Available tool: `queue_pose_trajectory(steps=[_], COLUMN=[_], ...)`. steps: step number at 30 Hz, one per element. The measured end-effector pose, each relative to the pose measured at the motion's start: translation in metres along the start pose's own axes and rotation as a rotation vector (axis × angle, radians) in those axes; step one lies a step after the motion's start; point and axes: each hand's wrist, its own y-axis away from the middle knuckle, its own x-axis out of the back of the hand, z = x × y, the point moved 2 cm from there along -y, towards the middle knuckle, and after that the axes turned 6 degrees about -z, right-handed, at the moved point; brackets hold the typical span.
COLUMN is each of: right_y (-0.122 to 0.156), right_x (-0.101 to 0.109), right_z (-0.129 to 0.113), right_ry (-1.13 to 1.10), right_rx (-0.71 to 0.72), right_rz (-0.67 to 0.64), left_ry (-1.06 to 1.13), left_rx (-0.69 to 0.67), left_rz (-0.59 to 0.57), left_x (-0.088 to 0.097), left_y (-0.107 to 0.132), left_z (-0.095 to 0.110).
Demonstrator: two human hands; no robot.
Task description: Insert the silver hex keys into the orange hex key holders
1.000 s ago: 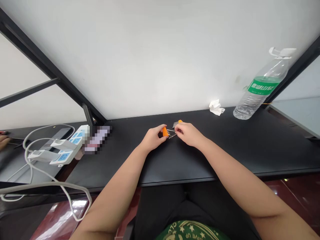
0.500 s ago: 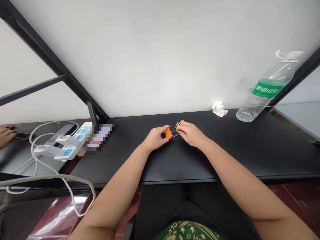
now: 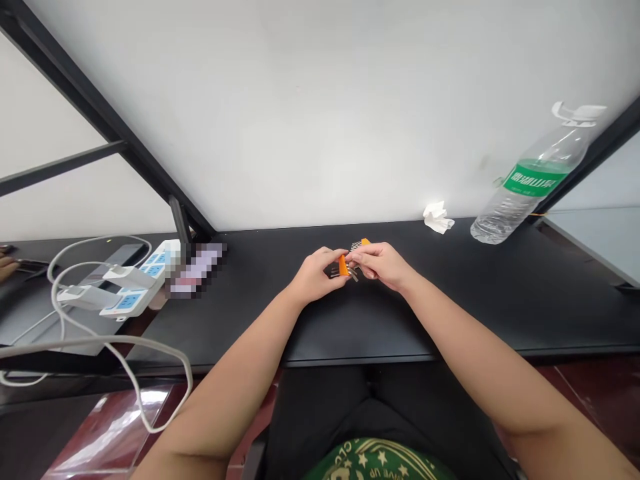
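My left hand is closed on an orange hex key holder, gripping it between thumb and fingers above the black table. Thin metal keys stick out of the holder on both sides. My right hand is pinched at the holder's right side, its fingertips on what looks like one of the hex keys, mostly hidden by the fingers. Just behind the right hand lies a second orange piece, with a row of several thin metal keys beside it.
A large water bottle and a crumpled tissue stand by the wall at right. On the left are a power strip with plugged chargers, white cables and a blurred-out flat item. Another person's hand shows at the far left.
My right hand has moved left, up against the holder, and the metal key spanning the gap between my hands now reaches into it. Keys now also poke out on the holder's left side.
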Motion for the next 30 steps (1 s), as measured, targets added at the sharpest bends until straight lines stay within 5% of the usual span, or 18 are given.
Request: queue_pose_trajectory(steps=[9,13,17,20,24,30], right_y=[-0.006,-0.005,-0.006,-0.007,-0.008,-0.008], right_x=[-0.008,-0.001,0.014,0.022,0.022,0.019], right_z=[0.019,0.014,0.009,0.013,0.02,0.02], right_ry=[-0.037,0.292,0.763,0.995,1.102,1.124], right_rx=[-0.104,-0.121,0.039,0.063,-0.012,-0.001], right_rz=[-0.025,0.058,0.175,0.099,-0.028,-0.03], left_ry=[-0.016,-0.033,0.04,0.073,0.071,0.071], left_rx=[-0.015,0.039,0.145,0.221,0.254,0.252], left_rz=[0.02,-0.009,-0.014,-0.016,-0.017,-0.042], left_x=[-0.002,-0.002,0.002,0.004,0.003,0.0], left_y=[0.001,0.0,0.0,0.0,0.0,0.0], left_z=[0.001,-0.006,-0.015,-0.021,-0.026,-0.027])
